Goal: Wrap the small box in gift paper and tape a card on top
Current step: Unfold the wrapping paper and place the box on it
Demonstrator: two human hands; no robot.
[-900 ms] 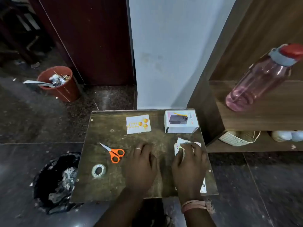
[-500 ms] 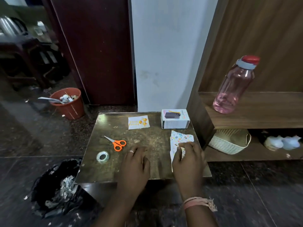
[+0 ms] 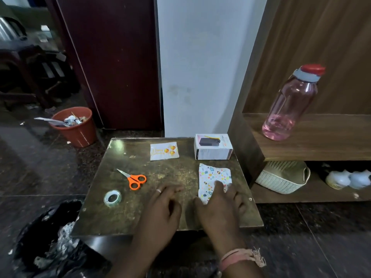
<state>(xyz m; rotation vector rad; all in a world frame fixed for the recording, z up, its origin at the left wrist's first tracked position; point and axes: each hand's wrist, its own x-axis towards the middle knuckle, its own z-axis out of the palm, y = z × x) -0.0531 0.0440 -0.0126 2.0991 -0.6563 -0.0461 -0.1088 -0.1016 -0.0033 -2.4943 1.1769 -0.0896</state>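
Here right hand [image 3: 219, 205] presses gift paper [image 3: 213, 177]; left hand [image 3: 162, 207] rests flat.

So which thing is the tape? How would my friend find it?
Look at the small brown table in front of the white wall. On its near left part, closer than the orange scissors, lies the tape. It is the only round ring there, pale with a hole in the middle.

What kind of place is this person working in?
Probably a home, on the floor: a low table by a doorway, a pink water bottle on a wooden shelf, and an orange waste bin nearby.
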